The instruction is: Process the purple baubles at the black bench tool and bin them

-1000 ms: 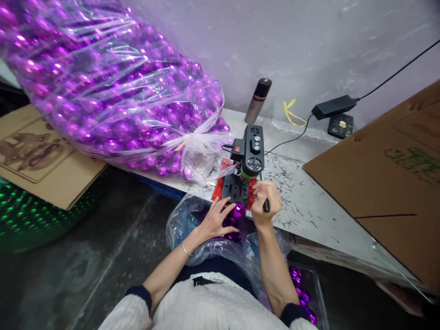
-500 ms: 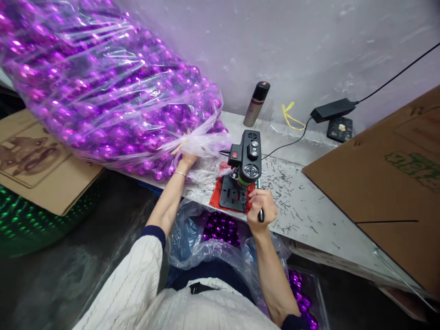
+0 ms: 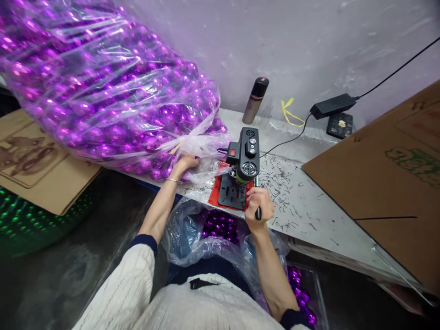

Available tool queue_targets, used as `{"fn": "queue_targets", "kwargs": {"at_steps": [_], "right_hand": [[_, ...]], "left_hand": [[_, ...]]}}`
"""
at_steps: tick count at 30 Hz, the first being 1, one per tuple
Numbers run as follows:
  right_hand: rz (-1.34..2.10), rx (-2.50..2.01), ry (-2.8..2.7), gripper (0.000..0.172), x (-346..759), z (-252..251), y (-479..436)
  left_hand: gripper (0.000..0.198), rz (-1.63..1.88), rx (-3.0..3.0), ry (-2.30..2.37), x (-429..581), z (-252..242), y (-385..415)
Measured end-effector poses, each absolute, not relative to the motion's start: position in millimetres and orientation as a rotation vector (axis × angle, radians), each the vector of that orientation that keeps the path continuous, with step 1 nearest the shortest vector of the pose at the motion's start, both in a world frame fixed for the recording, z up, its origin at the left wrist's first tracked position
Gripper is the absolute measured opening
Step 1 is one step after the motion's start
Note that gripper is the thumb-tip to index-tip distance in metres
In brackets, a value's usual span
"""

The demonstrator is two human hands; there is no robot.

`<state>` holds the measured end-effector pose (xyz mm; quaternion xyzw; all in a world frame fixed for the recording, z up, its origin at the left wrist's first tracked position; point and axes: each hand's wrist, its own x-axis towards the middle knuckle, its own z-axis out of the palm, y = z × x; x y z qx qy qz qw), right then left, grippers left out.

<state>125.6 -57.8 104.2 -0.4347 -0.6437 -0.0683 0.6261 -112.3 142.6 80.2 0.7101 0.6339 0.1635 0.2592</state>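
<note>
A small black bench press machine (image 3: 244, 159) stands on a black base over a red mat (image 3: 215, 198) at the table's front edge. My right hand (image 3: 258, 204) is closed around the machine's black lever handle. My left hand (image 3: 184, 166) reaches into the mouth of a big clear plastic bag of shiny purple balls (image 3: 103, 91) lying on the table to the left; its fingers curl in the plastic, and what they hold is hidden. An open bag with purple balls (image 3: 220, 224) sits in my lap below the machine.
Small dark wire scraps litter the white table (image 3: 302, 206). A spray can (image 3: 255, 100), a yellow tie and a black power adapter (image 3: 332, 105) stand by the wall. Cardboard sheets lie at right (image 3: 388, 178) and left (image 3: 34, 165). Green balls show low left, a tray of purple balls low right.
A second ago my left hand held a purple ball under the machine; it has since swung left to the big bag. My right hand stays on the lever.
</note>
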Motion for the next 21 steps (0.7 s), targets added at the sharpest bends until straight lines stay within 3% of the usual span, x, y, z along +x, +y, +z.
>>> {"fn": "queue_targets", "kwargs": {"at_steps": [3,8,17,21], "right_hand": [[-0.170,-1.002,-1.497,0.024,126.2,106.8,-57.4],[-0.188,-1.011,-1.485,0.026,125.9,112.6,-56.2],[-0.167,-1.022,-1.487,0.028,128.5,133.2,-53.5],[-0.125,-1.066,-1.470,0.030,129.3,147.9,-49.2]], "left_hand": [[0.038,0.642,1.682,1.597,-109.9,81.7,110.9],[0.057,0.995,0.886,0.956,-95.3,82.4,54.7],[0.022,1.122,0.454,0.816,-60.6,65.2,10.0],[0.025,1.082,0.559,0.860,-45.2,54.3,2.5]]}}
